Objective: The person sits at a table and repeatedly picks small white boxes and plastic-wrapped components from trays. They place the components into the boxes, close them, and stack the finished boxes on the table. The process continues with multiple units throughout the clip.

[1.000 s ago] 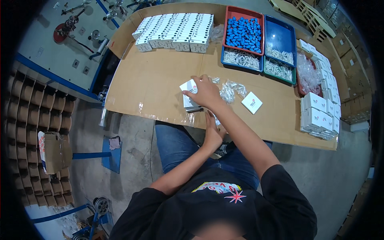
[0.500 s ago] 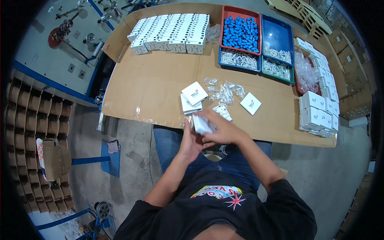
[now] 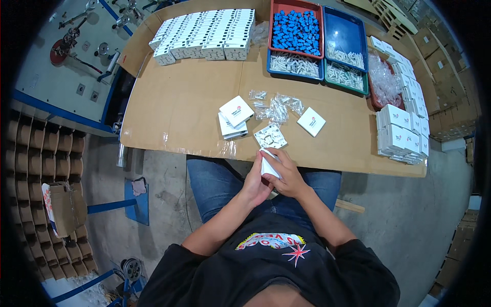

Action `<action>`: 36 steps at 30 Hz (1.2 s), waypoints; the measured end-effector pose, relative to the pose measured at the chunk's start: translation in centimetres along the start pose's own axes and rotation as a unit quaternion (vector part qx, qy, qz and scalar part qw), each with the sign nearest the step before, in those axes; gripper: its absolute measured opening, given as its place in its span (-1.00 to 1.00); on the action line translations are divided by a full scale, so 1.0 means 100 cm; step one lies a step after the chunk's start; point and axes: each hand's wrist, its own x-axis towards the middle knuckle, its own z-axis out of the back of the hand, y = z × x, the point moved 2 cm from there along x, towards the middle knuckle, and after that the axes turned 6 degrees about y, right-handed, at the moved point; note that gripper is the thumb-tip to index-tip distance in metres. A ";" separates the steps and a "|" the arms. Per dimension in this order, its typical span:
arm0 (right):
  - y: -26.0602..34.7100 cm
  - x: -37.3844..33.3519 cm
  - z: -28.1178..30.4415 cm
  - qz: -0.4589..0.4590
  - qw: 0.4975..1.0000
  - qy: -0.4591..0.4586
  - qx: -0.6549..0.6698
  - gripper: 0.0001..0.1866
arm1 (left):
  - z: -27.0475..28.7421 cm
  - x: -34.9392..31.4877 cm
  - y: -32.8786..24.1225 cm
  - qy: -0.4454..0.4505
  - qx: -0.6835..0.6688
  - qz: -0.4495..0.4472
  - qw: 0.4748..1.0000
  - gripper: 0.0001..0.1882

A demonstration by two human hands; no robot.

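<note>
You hold a white piece [image 3: 268, 168] at the centre of the frame — your left hand [image 3: 255, 185] closed around its left side, your right hand [image 3: 287, 177] gripping its right. Just above it on the counter [image 3: 179, 105] lies a printed white card [image 3: 270, 137], with stacked white packs [image 3: 235, 115] to its upper left and clear plastic packets [image 3: 279, 107] above. Blue pieces [image 3: 296, 33] fill the red tray [image 3: 296, 53] up top.

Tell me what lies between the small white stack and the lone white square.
Head view: clear plastic bags lie between the stack and the lone square, with a patterned white piece lower down.
</note>
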 end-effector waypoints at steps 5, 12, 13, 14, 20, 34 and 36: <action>-0.032 -0.006 0.006 -0.114 0.953 -0.145 0.240 -0.42 | 0.002 0.003 0.001 0.071 -0.046 0.011 0.996 -0.29; -0.071 0.008 0.055 -0.184 0.956 -0.184 -0.138 -0.30 | -0.017 -0.006 -0.021 0.121 0.043 -0.036 0.991 -0.31; -0.081 0.008 0.055 -0.180 0.947 -0.199 -0.177 -0.30 | -0.017 -0.006 -0.021 0.121 0.032 -0.036 0.991 -0.37; -0.089 0.005 0.054 -0.175 0.937 -0.214 -0.215 -0.29 | -0.016 -0.007 -0.023 0.121 0.021 -0.036 0.992 -0.41; -0.046 0.012 0.025 -0.296 0.942 -0.120 0.100 -0.50 | -0.008 -0.002 -0.023 0.061 0.156 -0.109 0.980 -0.30; -0.032 0.017 -0.021 -0.291 0.908 -0.150 0.262 -0.69 | 0.020 0.017 -0.021 -0.073 0.144 -0.284 0.945 -0.37; -0.034 0.009 -0.012 -0.255 0.903 -0.176 0.296 -0.72 | 0.016 0.000 -0.045 -0.105 0.182 -0.312 0.926 -0.38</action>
